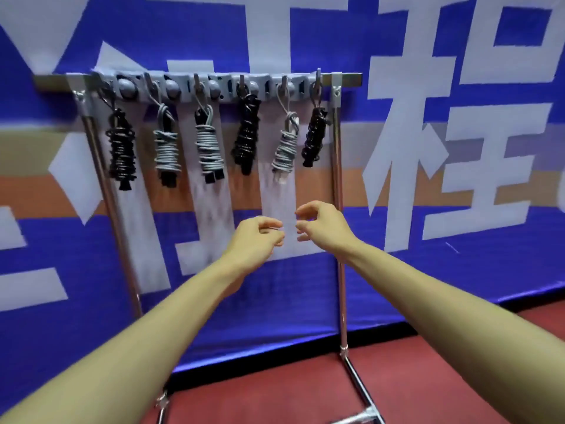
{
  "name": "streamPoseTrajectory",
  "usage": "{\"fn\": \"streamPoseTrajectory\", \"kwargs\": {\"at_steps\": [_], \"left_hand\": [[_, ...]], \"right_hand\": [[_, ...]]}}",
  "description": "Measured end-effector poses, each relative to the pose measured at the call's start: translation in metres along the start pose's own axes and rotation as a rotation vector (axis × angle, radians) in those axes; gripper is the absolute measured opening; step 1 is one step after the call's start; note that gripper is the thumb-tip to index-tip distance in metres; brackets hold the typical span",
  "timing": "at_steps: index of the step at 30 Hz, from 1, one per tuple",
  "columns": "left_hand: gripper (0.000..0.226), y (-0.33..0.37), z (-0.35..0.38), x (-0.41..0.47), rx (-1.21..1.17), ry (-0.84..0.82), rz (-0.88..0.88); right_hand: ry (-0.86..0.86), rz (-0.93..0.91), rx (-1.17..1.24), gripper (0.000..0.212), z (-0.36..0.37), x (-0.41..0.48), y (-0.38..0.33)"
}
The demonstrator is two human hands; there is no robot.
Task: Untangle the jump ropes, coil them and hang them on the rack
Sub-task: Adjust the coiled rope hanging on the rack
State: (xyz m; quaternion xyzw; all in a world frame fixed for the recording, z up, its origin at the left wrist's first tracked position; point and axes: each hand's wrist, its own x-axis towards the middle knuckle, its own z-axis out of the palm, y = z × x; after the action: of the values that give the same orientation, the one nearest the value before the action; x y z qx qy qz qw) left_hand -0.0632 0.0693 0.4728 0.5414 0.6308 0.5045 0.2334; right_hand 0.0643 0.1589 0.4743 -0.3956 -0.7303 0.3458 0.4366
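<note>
A metal rack [337,166] carries a grey hook strip [214,87] along its top bar. Several coiled jump ropes hang from the hooks, among them a black one [121,148] at the far left, a grey one [208,145] near the middle and a black one [314,136] at the far right. Both my arms reach forward below the ropes. My left hand [255,238] and my right hand [321,226] hang close together with loosely curled fingers. Neither hand holds anything, and neither touches a rope.
A big blue banner [458,148] with white characters and orange and tan bands fills the wall behind the rack. The floor [428,377] is red. The rack's right leg runs down to a foot bar [363,417] on the floor.
</note>
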Motion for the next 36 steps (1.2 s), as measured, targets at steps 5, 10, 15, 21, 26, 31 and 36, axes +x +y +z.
{"fn": "streamPoseTrajectory", "kwargs": {"at_steps": [5, 10, 15, 21, 26, 31, 36], "left_hand": [[0.026, -0.089, -0.001, -0.085, -0.002, 0.062, -0.121], [0.019, -0.186, 0.014, -0.171, 0.059, -0.002, -0.307], [0.021, -0.267, 0.028, -0.227, 0.084, -0.049, -0.458], [0.022, -0.347, 0.056, -0.245, 0.064, -0.08, -0.601], [0.035, -0.412, 0.085, -0.244, 0.012, 0.038, -0.666], [0.037, -0.465, 0.109, -0.254, 0.105, -0.082, -0.725], [0.038, -0.487, 0.118, -0.26, 0.105, -0.086, -0.79]], "right_hand": [[-0.166, 0.182, -0.003, 0.016, 0.038, -0.079, 0.053], [-0.335, 0.29, -0.066, 0.011, 0.083, -0.15, 0.127], [-0.496, 0.4, -0.133, 0.02, 0.135, -0.213, 0.2], [-0.619, 0.444, -0.295, 0.018, 0.182, -0.238, 0.278], [-0.712, 0.378, -0.426, 0.013, 0.225, -0.246, 0.353], [-0.851, 0.207, -0.614, 0.027, 0.264, -0.264, 0.423], [-0.999, 0.042, -0.79, 0.036, 0.28, -0.281, 0.463]]}}
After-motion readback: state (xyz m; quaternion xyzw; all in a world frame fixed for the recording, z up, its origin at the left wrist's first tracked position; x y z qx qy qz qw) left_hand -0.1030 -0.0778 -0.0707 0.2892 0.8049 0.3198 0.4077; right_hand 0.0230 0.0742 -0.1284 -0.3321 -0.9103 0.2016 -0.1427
